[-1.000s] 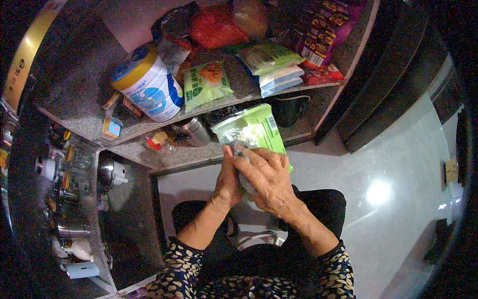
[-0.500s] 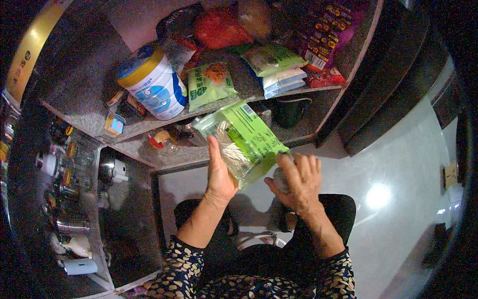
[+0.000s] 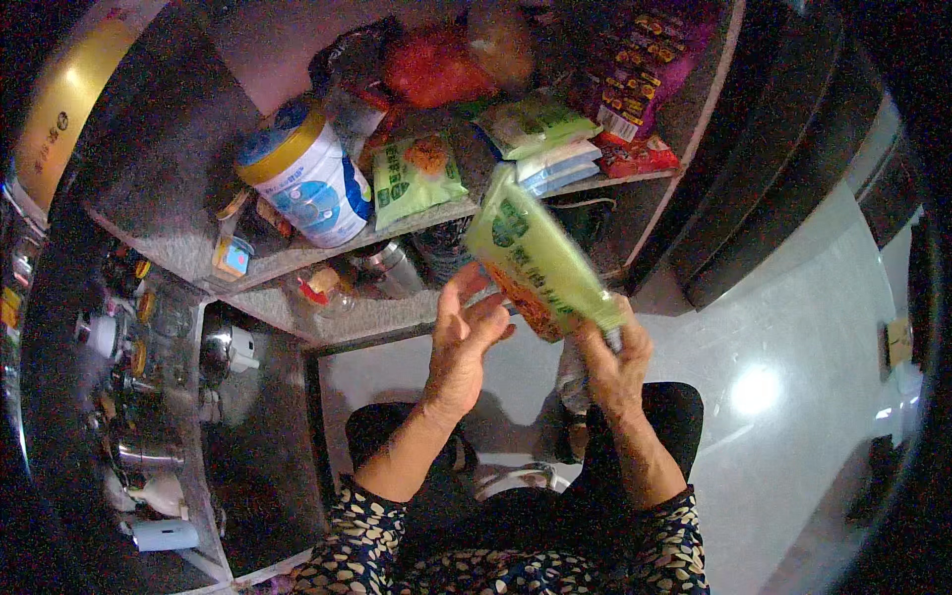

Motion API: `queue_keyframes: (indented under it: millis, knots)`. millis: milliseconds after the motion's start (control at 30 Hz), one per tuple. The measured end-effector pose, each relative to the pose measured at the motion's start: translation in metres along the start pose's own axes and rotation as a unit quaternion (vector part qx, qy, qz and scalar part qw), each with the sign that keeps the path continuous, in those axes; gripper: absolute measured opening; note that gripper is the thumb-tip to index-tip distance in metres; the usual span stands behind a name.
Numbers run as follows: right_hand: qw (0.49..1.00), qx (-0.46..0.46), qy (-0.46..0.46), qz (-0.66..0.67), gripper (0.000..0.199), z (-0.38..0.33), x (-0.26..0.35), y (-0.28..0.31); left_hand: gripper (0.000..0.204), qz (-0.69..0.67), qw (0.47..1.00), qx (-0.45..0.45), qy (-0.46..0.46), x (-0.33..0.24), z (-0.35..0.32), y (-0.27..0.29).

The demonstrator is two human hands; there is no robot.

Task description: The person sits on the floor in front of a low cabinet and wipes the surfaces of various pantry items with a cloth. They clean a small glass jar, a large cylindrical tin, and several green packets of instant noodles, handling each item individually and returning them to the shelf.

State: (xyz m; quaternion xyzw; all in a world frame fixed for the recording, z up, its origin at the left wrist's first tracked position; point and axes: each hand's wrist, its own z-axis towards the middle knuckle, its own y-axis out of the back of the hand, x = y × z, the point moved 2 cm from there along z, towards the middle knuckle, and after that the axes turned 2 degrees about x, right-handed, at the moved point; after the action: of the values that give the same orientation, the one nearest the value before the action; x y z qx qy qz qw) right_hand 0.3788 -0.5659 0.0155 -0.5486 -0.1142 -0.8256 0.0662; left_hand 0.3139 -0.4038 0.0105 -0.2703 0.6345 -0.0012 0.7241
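A green noodle packet (image 3: 540, 253) is held in front of the shelves, tilted, with a picture of brownish noodles on the side towards me. My right hand (image 3: 617, 362) grips its lower right corner, thumb on the near face. Beside its lower left edge, my left hand (image 3: 461, 347) has its fingers apart and curled a little; whether a fingertip touches the packet I cannot tell. A similar green packet (image 3: 416, 183) leans on the shelf behind, and another green packet (image 3: 540, 124) lies on white-and-blue packs (image 3: 560, 167) to its right.
A white-and-blue can (image 3: 309, 183) with a gold rim stands on the stone shelf (image 3: 268, 273). Red (image 3: 436, 64) and purple (image 3: 645, 74) packages fill its back and right. Below are a steel flask (image 3: 392, 268) and a small jar (image 3: 332, 288). Jars and pots line the left.
The packet has been turned over, from its noodle window to its printed face, and has shifted up and right. My left hand has come off its grip, fingers spreading; my right still holds on.
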Motion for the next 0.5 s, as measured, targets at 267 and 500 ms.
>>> queue_keyframes:
  millis: [267,500]
  knots:
    - [0.917,-0.002,-0.246,0.314,0.019,0.002,-0.01,-0.004,0.048,-0.172,0.977,0.041,0.123,0.024,0.001,-0.007]
    - [0.925,0.011,-0.287,0.249,0.026,0.008,-0.01,0.002,0.034,-0.122,0.991,-0.018,0.052,0.012,0.005,-0.007]
